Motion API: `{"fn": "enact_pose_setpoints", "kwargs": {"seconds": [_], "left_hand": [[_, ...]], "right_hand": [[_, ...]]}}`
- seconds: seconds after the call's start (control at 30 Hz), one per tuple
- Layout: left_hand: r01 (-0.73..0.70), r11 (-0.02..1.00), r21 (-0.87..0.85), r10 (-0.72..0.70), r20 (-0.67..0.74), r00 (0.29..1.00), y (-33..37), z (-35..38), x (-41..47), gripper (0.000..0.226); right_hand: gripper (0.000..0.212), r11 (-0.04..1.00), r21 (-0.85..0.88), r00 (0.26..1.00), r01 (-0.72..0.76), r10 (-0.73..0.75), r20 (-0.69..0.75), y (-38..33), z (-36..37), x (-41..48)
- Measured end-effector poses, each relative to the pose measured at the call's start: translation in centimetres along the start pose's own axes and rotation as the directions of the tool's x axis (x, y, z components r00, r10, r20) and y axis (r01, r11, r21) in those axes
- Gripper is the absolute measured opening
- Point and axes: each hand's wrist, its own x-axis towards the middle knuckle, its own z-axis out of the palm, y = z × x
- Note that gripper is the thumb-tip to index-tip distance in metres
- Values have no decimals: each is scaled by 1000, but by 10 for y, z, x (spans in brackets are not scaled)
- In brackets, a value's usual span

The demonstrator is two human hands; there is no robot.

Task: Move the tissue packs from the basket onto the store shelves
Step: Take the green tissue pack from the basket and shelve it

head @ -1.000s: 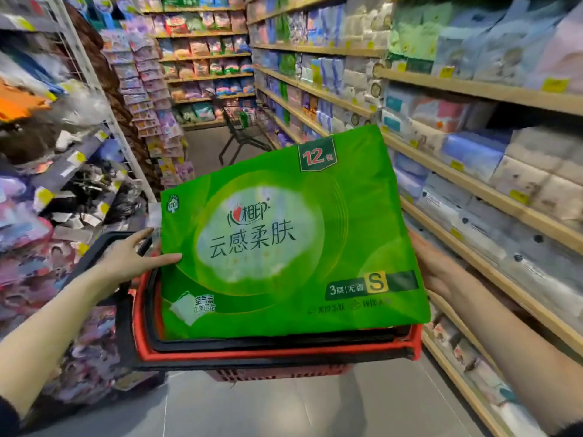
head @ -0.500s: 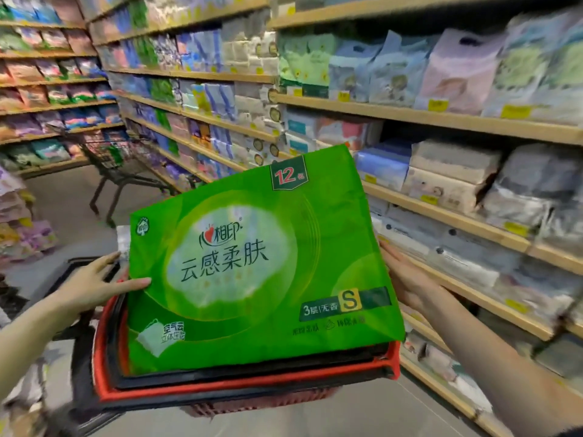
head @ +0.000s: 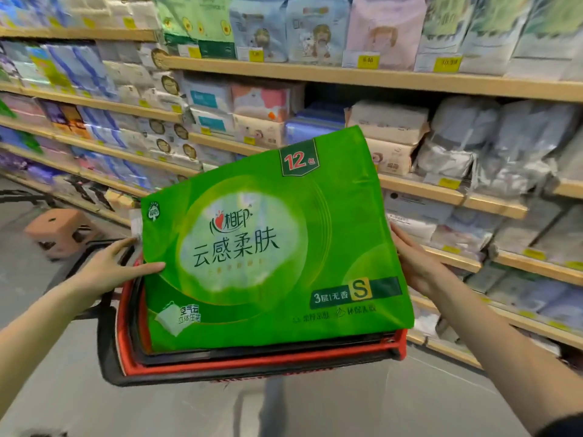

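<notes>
A large green tissue pack [head: 268, 247] marked "12" stands tilted, its lower edge inside the red basket [head: 252, 362]. My left hand [head: 110, 269] grips the pack's left edge, thumb on its front. My right hand [head: 416, 266] presses against its right edge, fingers hidden behind it. The wooden store shelves [head: 347, 78] rise right behind the pack, full of pale tissue packs. What else lies in the basket is hidden by the pack.
A dark gap [head: 325, 96] shows on the middle shelf above blue packs. A pink step stool [head: 60, 230] stands on the floor at the left. A black cart frame [head: 104, 342] holds the basket. Grey floor [head: 284, 411] lies below.
My view has swung right from the aisle to face the shelves. The pack has stayed between both hands over the basket, rising slightly.
</notes>
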Motion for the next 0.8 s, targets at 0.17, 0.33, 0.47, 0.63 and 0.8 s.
{"fn": "enact_pose_setpoints", "kwargs": {"seconds": [0.17, 0.33, 0.47, 0.63, 0.8], "left_hand": [[-52, 998, 40, 47, 125, 991, 0, 27, 85, 91], [-75, 997, 23, 64, 330, 942, -1, 50, 159, 113], [-145, 988, 56, 110, 400, 910, -6, 71, 211, 108], [-154, 985, 75, 98, 493, 865, -26, 112, 263, 97], [-88, 989, 123, 2, 568, 823, -69, 162, 306, 108]], "right_hand": [[147, 999, 44, 984, 2, 6, -177, 17, -11, 3], [141, 992, 124, 943, 8, 33, -330, 42, -11, 5], [129, 986, 169, 911, -7, 77, -405, 69, -5, 11], [141, 974, 208, 855, -94, 186, -485, 115, 7, 18], [120, 954, 255, 845, -159, 266, -465, 173, -1, 43]]}}
